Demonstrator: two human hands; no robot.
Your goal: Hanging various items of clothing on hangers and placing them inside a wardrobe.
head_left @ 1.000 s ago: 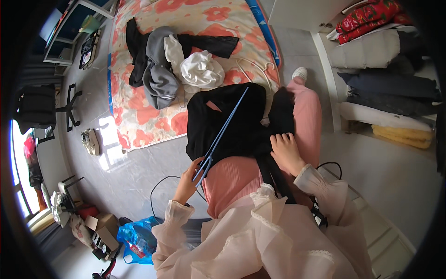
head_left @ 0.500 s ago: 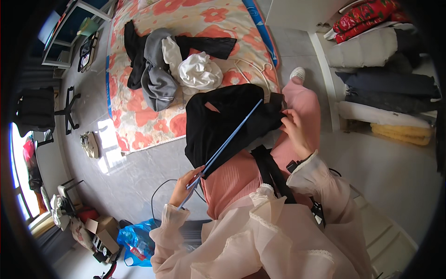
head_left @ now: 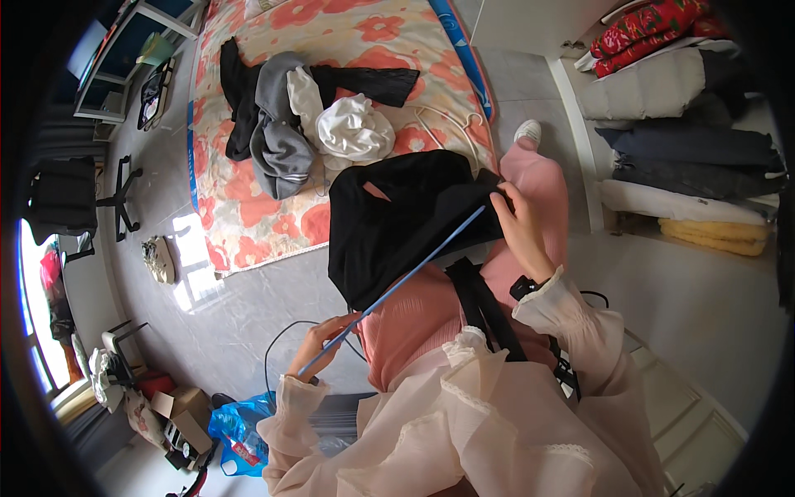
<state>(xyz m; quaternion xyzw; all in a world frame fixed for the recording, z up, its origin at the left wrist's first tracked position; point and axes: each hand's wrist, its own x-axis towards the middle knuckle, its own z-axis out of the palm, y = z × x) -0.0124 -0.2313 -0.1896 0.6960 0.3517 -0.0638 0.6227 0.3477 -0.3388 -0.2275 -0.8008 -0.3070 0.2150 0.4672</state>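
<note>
A black garment (head_left: 397, 224) lies spread over my lap and up to the bed's edge, with a small pink patch showing through an opening in it. Its right end is pinched between the fingers of my right hand (head_left: 523, 228). My left hand (head_left: 325, 343) is closed on a thin blue clothes hanger (head_left: 406, 283), close to the garment's lower left corner. Seen nearly edge-on, the hanger slants up to the right across the garment, its far tip just short of my right hand. Part of the left fingers is hidden.
On the flowered bed (head_left: 273, 236) lie a grey and black pile of clothes (head_left: 281, 137), a bundled white cloth (head_left: 356, 128) and pale hangers (head_left: 472, 137). Folded clothes fill a shelf (head_left: 687, 166) at right. A blue plastic bag (head_left: 240, 431) and cardboard box (head_left: 192, 418) stand lower left.
The blue hanger has turned flatter and its far tip has shifted right and down. My left hand has moved slightly left and down. My right hand has shifted a little up and left on the garment.
</note>
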